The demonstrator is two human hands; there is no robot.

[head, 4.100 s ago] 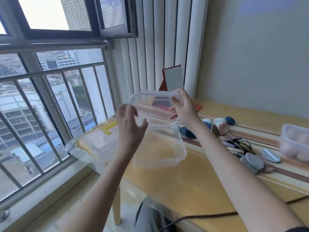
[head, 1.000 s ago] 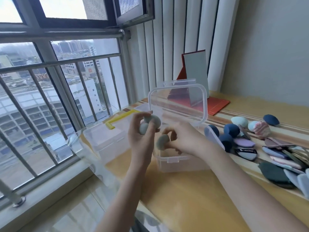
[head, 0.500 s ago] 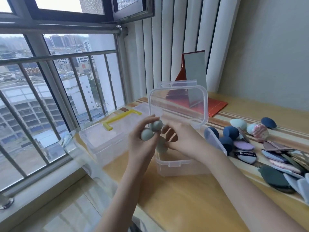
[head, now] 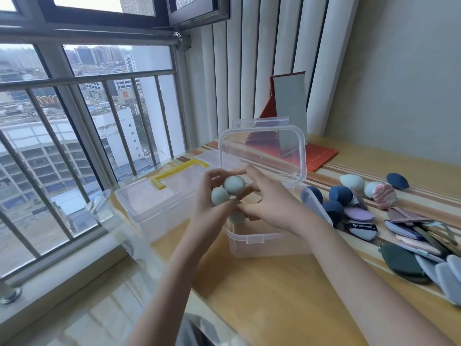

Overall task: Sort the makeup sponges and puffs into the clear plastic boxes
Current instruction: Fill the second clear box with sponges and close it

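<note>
At the far left, the window (head: pixel 87 121) with its metal rail looks out on city blocks. Next on the wooden table (head: pixel 274 295) sits a closed clear case (head: pixel 159 208) with a yellow handle (head: pixel 178 172). Just right of it, the left hand (head: pixel 212 208) is raised over the near left corner of the open box (head: pixel 262 238), its fingers curled round two pale green sponges (head: pixel 227 189), one higher and one lower, touching each other. A third green sponge (head: pixel 237 218) shows just below them, at the box's rim; whether it lies in the box or is held cannot be told. The right hand (head: pixel 269 203) meets the left over the box, fingertips bent toward the sponges and touching or nearly touching them; whether it grips anything cannot be told. The box's lid (head: pixel 262 151) stands upright behind the hands. Behind the lid, a mirror (head: pixel 290 108) leans in a red stand (head: pixel 319 156) against the vertical blinds (head: pixel 262 58). Right of the box lies the unsorted heap: dark blue sponges (head: pixel 336 198) just beside the box wall, a mint sponge (head: pixel 351 182), a pink marbled sponge (head: pixel 385 196), one more dark blue sponge (head: pixel 398 181) farther back, then flat puffs (head: pixel 411 245) in lilac, grey, pink and dark green overlapping toward the right edge.
</note>
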